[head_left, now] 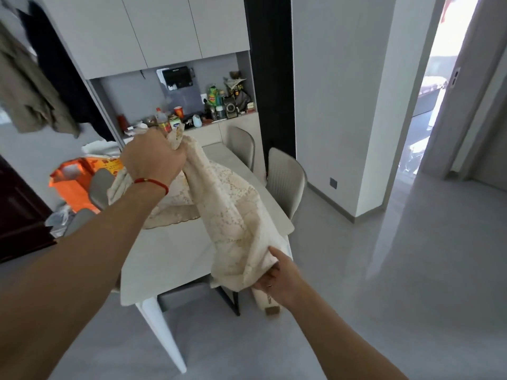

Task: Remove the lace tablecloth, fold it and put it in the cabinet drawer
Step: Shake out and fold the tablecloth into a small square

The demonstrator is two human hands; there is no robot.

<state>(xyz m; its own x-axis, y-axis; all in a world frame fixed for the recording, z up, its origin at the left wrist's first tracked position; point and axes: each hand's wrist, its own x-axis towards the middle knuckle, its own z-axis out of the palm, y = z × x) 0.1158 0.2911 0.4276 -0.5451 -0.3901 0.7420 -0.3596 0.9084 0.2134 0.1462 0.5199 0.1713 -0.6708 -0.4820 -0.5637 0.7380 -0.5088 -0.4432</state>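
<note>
2 bare arms reached out from the bottom of the view, closest to the camera. The left hand [153, 157] was up high, over the far part of the table [170, 256]. It had a red string [152, 182] around the wrist. Its fingers were curled tight around a bunch of the lace tablecloth [233, 212]. The right hand [277, 278] was lower, near the close right corner of the table. Its thumb lay on top of the cloth and its fingers were tucked under, so it was pinching the cloth's low end.

The tablecloth was cream colored with a lacy pattern. It hung in the air in a long bunched strip from the high hand down to the low hand. Part of it still lay in a heap on the table top, under the left hand. The table was pale with white legs.

2 light chairs [285, 182] stood on the right side of the table. Another chair's back showed on the left side, next to an orange bag [74, 185]. Behind the table was a gray cabinet [153, 28] with tall doors up top and an open shelf below them. The shelf was full of bottles, a red cup [178, 111] and other small things. Dark and tan clothes [30, 89] hung at the left. A bright doorway [439, 86] was open at the right. The floor was shiny and gray.
</note>
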